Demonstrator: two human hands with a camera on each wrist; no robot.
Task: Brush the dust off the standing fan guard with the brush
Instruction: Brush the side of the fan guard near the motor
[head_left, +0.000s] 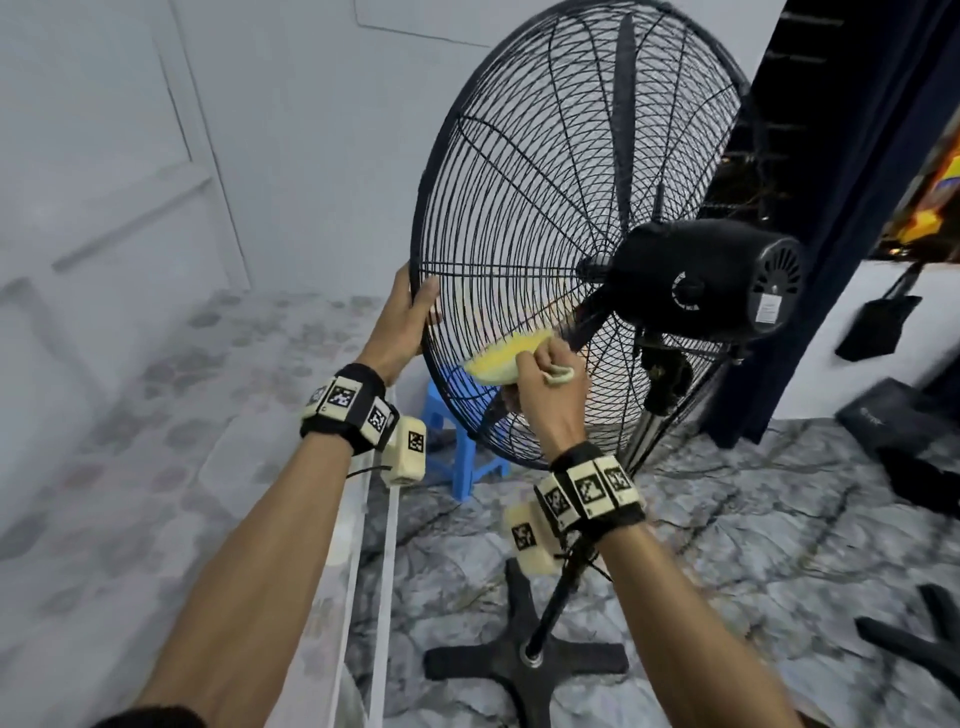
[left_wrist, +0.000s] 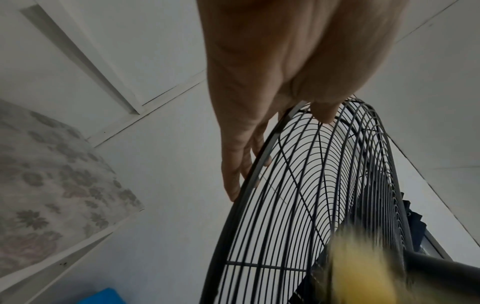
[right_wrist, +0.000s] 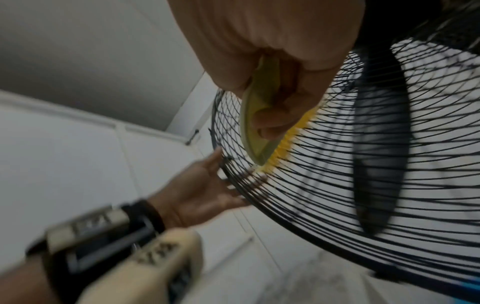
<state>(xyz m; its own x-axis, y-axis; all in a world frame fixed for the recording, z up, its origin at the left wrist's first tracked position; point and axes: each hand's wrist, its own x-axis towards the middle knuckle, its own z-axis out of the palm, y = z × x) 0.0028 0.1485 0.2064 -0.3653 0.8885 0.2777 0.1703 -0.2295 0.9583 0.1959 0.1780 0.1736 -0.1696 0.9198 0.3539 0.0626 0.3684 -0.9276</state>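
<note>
A person's right hand (head_left: 540, 366) is curled tight around the pale handle of a yellow-bristled brush (head_left: 501, 356), bristles laid against the wires of the black fan guard (head_left: 519, 208) at lower centre of the head view. The left hand (head_left: 408, 317) clasps the guard's outer rim at centre left, fingers wrapped over the edge and thumb on the near side, as the left wrist view shows. The right wrist view, blurred, shows fingers folded over the brush's back.

Behind the brush sits the black motor housing (head_left: 711, 280), right of centre, on a pole rising from a cross-shaped base (head_left: 519, 660) at the bottom. A blue stool (head_left: 457, 431) shows through the mesh. A dark bag (head_left: 878, 325) hangs at far right. The guard is a large round cage of thin concentric wires and radial spokes, with a dark blade (head_left: 626, 104) visible inside.
</note>
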